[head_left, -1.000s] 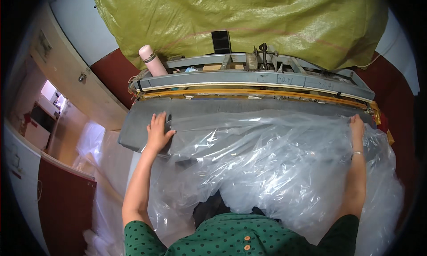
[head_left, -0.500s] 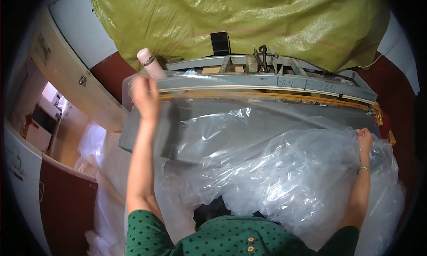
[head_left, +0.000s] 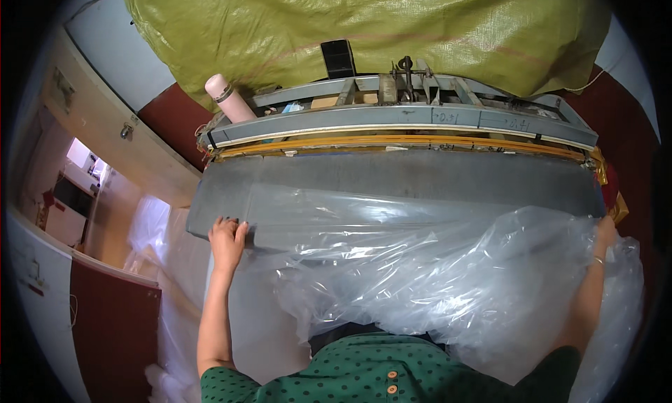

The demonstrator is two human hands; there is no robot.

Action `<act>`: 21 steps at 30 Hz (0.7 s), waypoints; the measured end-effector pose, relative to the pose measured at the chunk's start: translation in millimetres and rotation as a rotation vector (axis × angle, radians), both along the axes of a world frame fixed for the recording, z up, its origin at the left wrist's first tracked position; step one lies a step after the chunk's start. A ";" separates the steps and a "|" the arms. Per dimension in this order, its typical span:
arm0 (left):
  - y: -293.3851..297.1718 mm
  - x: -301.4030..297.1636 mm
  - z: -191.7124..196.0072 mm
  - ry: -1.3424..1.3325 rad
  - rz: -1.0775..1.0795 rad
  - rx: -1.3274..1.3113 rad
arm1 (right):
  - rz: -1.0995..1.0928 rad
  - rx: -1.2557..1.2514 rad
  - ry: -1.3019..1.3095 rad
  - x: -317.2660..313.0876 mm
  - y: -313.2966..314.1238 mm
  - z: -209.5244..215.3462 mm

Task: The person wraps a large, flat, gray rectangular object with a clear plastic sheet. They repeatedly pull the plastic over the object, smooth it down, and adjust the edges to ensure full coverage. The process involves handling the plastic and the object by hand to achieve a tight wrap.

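A large clear plastic sheet [head_left: 434, 277] lies crumpled over a grey work table [head_left: 420, 175] in front of me. My left hand [head_left: 227, 238] rests at the sheet's left edge on the table, fingers curled over the plastic. My right hand [head_left: 603, 231] grips the sheet's right edge near the table's right end. Behind the table runs a long grey and yellow machine bar [head_left: 399, 126], apart from both hands.
A pink bottle [head_left: 229, 99] stands on the machine's left end. A big green woven sack [head_left: 364, 29] fills the back. More clear plastic [head_left: 164, 263] hangs at the left, beside a red and white wall panel [head_left: 105, 319].
My left hand rose toward the pink bottle, lifting the sheet, then came back down to the table's near left edge. The right hand drew the sheet's right edge nearer to me.
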State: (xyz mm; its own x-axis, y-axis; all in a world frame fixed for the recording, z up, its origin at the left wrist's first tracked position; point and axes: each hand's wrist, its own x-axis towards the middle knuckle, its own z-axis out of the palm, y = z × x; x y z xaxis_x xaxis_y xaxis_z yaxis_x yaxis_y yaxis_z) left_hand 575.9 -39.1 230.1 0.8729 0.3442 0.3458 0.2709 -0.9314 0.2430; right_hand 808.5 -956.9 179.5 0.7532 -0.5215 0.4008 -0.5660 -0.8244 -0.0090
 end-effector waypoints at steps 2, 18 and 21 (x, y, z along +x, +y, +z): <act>-37.1 11.9 22.7 -0.148 -0.101 0.062 | 0.003 0.013 -0.130 5.0 42.2 2.9; -79.9 129.2 -6.0 -0.407 -0.317 0.059 | -0.032 0.143 -0.144 7.0 44.4 3.5; -65.2 99.8 -22.4 -0.125 -0.388 -0.025 | -0.008 0.092 -0.181 11.4 46.4 -1.7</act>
State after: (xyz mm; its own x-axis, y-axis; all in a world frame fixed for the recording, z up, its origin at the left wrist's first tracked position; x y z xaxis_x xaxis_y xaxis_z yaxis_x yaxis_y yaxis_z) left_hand 675.7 -104.4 207.7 0.8913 0.0070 0.4534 -0.1327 -0.9521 0.2756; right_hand 819.9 -910.5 177.8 0.6691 -0.5677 0.4795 -0.5547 -0.8110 -0.1862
